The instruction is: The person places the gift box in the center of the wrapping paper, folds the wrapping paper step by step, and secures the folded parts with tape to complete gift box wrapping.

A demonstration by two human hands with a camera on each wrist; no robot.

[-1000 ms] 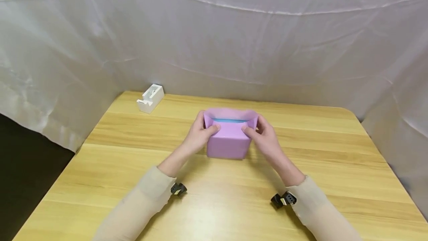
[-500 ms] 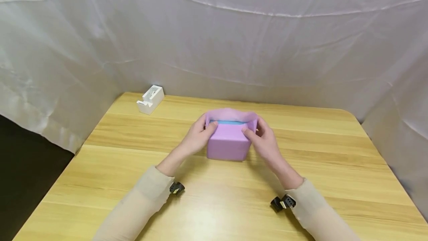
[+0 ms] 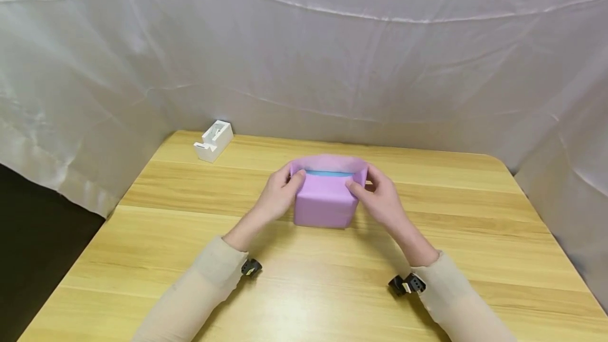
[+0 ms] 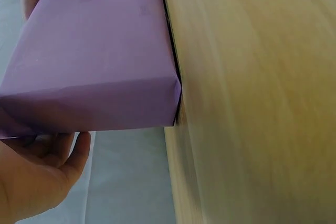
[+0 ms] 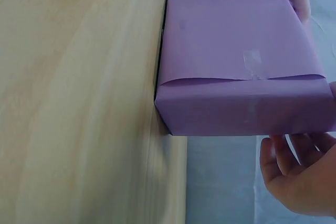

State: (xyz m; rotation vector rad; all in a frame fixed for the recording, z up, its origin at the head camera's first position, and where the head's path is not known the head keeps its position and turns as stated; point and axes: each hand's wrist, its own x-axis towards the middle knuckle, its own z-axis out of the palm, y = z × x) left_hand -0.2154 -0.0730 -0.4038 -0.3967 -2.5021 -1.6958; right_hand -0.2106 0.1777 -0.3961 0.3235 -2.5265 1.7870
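A box wrapped in purple wrapping paper [image 3: 325, 210] stands on the table, its top end uncovered. A strip of blue [image 3: 329, 173] shows inside between the raised paper edges. My left hand [image 3: 279, 194] grips the paper at the upper left corner, thumb on the front edge, fingers around the side. At the upper right corner my right hand [image 3: 380, 197] holds the paper the same way. In the right wrist view, clear tape [image 5: 252, 62] crosses a paper seam on the box's side. The fingertips behind the paper are partly hidden.
A white tape dispenser [image 3: 214, 140] sits at the table's back left. Grey cloth [image 3: 332, 67] hangs behind and on both sides of the wooden table [image 3: 304, 278]. Black wrist cameras [image 3: 250, 267] sit by both cuffs.
My left thumb has shifted a little left along the front paper edge. The rear paper flap has changed shape slightly. The box stays in place.
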